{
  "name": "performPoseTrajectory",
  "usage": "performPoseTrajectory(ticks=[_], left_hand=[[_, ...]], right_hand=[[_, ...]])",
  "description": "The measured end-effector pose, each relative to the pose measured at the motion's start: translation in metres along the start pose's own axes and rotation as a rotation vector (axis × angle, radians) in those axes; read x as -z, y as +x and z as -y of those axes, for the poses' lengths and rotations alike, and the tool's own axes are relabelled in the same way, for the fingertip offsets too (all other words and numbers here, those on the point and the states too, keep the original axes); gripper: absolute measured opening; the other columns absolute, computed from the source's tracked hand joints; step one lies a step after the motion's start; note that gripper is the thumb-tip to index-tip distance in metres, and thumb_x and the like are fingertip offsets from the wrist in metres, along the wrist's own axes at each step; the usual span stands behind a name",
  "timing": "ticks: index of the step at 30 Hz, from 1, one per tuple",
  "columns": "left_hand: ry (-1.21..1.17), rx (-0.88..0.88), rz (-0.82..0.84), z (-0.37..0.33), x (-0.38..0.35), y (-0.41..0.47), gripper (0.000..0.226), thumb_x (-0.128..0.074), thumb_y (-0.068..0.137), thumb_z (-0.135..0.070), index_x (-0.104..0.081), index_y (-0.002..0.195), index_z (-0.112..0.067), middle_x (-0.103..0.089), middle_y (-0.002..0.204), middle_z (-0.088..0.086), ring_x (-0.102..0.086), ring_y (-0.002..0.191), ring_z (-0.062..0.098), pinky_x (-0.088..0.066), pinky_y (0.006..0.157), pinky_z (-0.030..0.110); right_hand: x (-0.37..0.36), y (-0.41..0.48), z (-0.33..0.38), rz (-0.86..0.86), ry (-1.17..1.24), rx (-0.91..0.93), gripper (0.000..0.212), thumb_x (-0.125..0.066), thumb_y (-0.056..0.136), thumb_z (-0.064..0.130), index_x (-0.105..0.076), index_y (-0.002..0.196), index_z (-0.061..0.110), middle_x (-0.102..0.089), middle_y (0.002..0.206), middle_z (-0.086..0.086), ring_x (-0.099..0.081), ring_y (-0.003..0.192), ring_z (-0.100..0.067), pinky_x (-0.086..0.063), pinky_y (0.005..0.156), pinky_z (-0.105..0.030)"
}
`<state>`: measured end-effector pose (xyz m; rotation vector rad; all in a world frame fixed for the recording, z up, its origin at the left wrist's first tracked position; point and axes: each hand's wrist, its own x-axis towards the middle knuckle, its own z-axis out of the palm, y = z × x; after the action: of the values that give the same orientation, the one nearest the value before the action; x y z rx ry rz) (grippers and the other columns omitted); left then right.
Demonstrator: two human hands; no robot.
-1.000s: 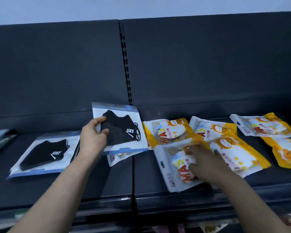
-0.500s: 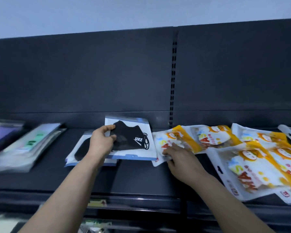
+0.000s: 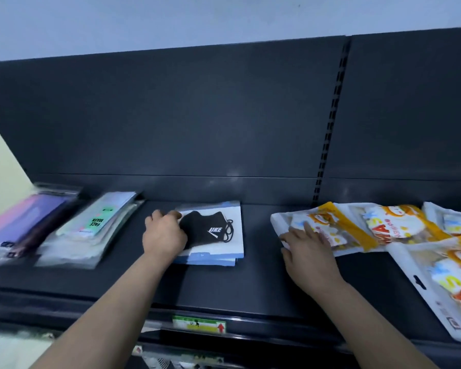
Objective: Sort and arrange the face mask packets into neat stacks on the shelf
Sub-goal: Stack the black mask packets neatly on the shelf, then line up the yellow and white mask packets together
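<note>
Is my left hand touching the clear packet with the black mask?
Touching. The head view shows the left hand resting on the left edge of the clear black-mask packet, fingers overlapping it.

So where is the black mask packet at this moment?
In the head view, the black mask packet lies mid-shelf on a small stack of like packets, under the left hand, between the green-label packets and the orange packets.

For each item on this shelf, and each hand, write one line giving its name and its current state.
Black mask packets: stacked flat.
Left hand: resting on that stack.
Yellow mask packets: scattered, overlapping.
Right hand: fingers spread on yellow packet.
Green-label packets: piled.
Purple packets: piled, blurred.
</note>
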<state>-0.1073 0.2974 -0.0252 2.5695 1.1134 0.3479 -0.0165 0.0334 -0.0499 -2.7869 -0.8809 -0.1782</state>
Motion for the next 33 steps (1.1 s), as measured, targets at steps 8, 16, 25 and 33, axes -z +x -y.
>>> performPoseTrajectory(ticks=[8, 16, 25, 33], left_hand=[[-0.066, -0.366, 0.036, -0.069, -0.018, -0.019, 0.038, -0.05, 0.089, -0.01, -0.061, 0.123, -0.023, -0.051, 0.13, 0.003, -0.042, 0.12, 0.026, -0.042, 0.096, 0.036], [-0.014, -0.756, 0.311, -0.164, -0.053, -0.062, 0.031, -0.051, 0.094, -0.03, -0.059, 0.124, -0.03, -0.054, 0.132, -0.004, -0.043, 0.125, 0.019, -0.039, 0.103, 0.037], [0.295, -0.643, 0.31, -0.217, -0.087, -0.096, 0.06, -0.038, 0.086, -0.07, -0.043, 0.138, -0.039, -0.043, 0.14, -0.005, -0.03, 0.132, 0.021, -0.029, 0.108, 0.049], [0.29, -0.553, 0.331, -0.222, -0.088, -0.101, 0.052, -0.046, 0.087, -0.06, -0.044, 0.137, -0.043, -0.039, 0.143, -0.008, -0.03, 0.131, 0.023, -0.035, 0.102, 0.044]], right_hand=[[0.006, -0.012, -0.033, 0.081, 0.017, -0.137, 0.044, -0.041, 0.094, 0.021, -0.041, 0.137, 0.023, -0.033, 0.151, -0.003, -0.036, 0.134, -0.026, -0.04, 0.1, -0.036], [0.029, -0.042, -0.093, -0.182, 0.018, -0.167, 0.046, -0.049, 0.081, 0.005, -0.057, 0.123, 0.022, -0.055, 0.134, 0.002, -0.028, 0.142, -0.021, -0.027, 0.111, -0.049], [0.037, -0.074, -0.196, 0.005, -0.087, -0.442, 0.06, -0.03, 0.099, 0.022, -0.001, 0.152, 0.018, 0.0, 0.161, -0.003, 0.009, 0.147, -0.027, -0.007, 0.117, -0.051], [0.059, -0.053, -0.234, -0.015, -0.139, -0.397, 0.065, -0.048, 0.088, 0.011, -0.022, 0.147, 0.021, -0.012, 0.159, -0.005, 0.0, 0.148, -0.028, -0.011, 0.115, -0.056]])
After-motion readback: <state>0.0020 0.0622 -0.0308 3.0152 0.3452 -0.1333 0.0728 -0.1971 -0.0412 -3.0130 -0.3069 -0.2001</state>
